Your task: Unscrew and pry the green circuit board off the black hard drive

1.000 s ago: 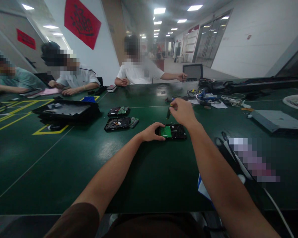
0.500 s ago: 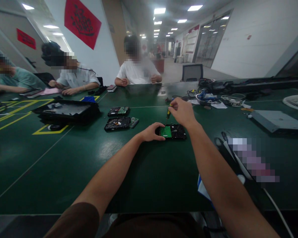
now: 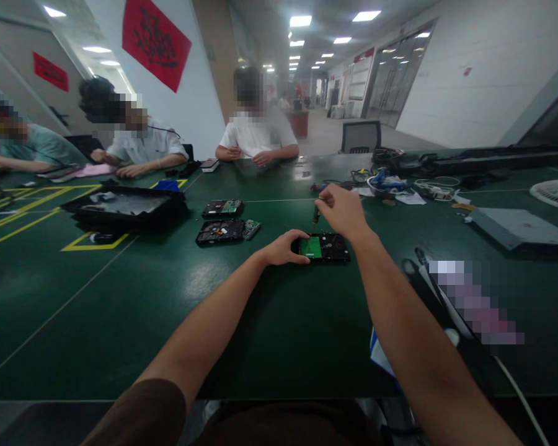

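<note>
And here we are at the grip: the right hand (image 3: 343, 209) has the handle of a slim screwdriver (image 3: 315, 215) pinched between thumb and fingertips, shaft pointing down, near enough upright, over the far edge of the hard drive (image 3: 335, 248). Whether the tip is seated, I cannot tell; it's too small to see. Across to the left hand (image 3: 286, 248), and it's clamped round the drive's left end, thumb on the near side, fingers on the far side, the drive lying flat on the green table (image 3: 260, 328), its green circuit board (image 3: 311, 247) facing up. That brace looks well placed; it should stop the drive twisting under the driver. The job for the right, I'd judge: line the shaft square to the screw, press down before turning, roll the handle lightly in the fingertips, and ease off if the tip rides up, or it may skid into the board. Just off to the left, a second drive (image 3: 221, 232), a loose circuit board (image 3: 252, 229) beside it, and another drive (image 3: 222, 209) behind.
</note>
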`<move>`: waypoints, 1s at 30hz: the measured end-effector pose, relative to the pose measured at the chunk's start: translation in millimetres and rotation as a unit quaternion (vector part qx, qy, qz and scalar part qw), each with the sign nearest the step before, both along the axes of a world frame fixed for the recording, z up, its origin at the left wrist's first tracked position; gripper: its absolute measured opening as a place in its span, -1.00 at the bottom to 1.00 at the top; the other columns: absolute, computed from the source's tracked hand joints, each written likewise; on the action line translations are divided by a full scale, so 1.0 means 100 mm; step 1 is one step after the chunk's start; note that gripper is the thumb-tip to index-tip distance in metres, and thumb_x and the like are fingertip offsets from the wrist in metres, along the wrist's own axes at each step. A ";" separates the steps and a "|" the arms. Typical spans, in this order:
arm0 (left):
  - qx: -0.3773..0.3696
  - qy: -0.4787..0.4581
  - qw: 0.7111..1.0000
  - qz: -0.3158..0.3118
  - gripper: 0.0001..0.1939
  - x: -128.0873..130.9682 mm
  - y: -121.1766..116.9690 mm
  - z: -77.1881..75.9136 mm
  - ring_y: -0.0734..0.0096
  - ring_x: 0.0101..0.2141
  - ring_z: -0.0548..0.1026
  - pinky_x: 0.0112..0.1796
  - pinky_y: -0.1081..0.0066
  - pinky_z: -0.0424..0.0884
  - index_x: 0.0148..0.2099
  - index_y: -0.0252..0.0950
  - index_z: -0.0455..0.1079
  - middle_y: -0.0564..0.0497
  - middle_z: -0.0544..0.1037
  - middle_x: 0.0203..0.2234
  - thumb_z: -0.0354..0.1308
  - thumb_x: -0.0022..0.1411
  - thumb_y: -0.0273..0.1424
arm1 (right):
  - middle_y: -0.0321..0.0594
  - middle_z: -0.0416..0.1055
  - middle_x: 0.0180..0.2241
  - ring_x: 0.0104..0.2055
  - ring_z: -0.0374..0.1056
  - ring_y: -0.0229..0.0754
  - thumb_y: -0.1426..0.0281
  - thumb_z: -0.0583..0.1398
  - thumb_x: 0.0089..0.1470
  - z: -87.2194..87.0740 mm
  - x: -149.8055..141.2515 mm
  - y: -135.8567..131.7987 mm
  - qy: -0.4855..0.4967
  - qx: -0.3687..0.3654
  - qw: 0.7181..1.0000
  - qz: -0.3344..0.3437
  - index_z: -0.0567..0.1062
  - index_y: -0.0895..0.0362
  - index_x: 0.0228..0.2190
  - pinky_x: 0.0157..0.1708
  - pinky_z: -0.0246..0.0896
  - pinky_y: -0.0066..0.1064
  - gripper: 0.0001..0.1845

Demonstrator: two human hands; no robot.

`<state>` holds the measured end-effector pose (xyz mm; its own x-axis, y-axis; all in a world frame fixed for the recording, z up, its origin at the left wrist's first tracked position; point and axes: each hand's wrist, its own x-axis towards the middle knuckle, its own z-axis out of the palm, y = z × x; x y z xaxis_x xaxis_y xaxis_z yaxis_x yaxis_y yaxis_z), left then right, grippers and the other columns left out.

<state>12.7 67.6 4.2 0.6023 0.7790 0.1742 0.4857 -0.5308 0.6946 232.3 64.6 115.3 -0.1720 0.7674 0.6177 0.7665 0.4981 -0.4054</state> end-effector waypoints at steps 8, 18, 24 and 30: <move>-0.002 0.001 1.000 -0.002 -0.12 0.00 -0.01 0.01 0.02 0.22 0.34 0.24 0.10 0.25 0.28 -0.15 0.30 -0.10 0.36 0.21 0.46 -0.05 -0.04 | -0.15 0.54 -0.29 -0.28 0.45 -0.07 0.36 0.30 0.10 0.01 -0.01 -0.02 0.009 0.008 1.000 -0.005 0.45 0.08 -0.31 -0.23 0.32 -0.22 -0.88; -0.009 -0.008 1.000 -0.003 -0.14 0.00 -0.03 0.04 0.01 0.20 0.36 0.22 0.09 0.27 0.26 -0.17 0.31 -0.12 0.37 0.21 0.47 -0.06 -0.07 | -0.12 0.55 -0.25 -0.23 0.47 -0.03 0.43 0.25 0.13 0.00 -0.03 -0.01 0.010 0.011 1.000 0.005 0.46 0.09 -0.27 -0.15 0.33 -0.18 -0.91; -0.010 -0.005 1.000 -0.001 -0.11 0.00 -0.03 0.04 0.00 0.19 0.36 0.21 0.09 0.28 0.27 -0.18 0.31 -0.13 0.37 0.20 0.47 -0.07 -0.04 | -0.15 0.55 -0.25 -0.22 0.46 -0.04 0.36 0.24 0.16 0.00 -0.04 -0.02 0.006 0.007 1.000 0.010 0.45 0.06 -0.29 -0.16 0.32 -0.19 -0.93; -0.008 -0.010 1.000 -0.007 -0.13 0.00 -0.04 0.04 0.04 0.19 0.36 0.22 0.11 0.28 0.27 -0.18 0.30 -0.12 0.37 0.20 0.47 -0.06 -0.08 | -0.14 0.54 -0.29 -0.26 0.45 -0.03 0.38 0.26 0.12 -0.01 -0.01 -0.01 -0.007 0.018 1.000 -0.017 0.44 0.07 -0.31 -0.18 0.30 -0.19 -0.91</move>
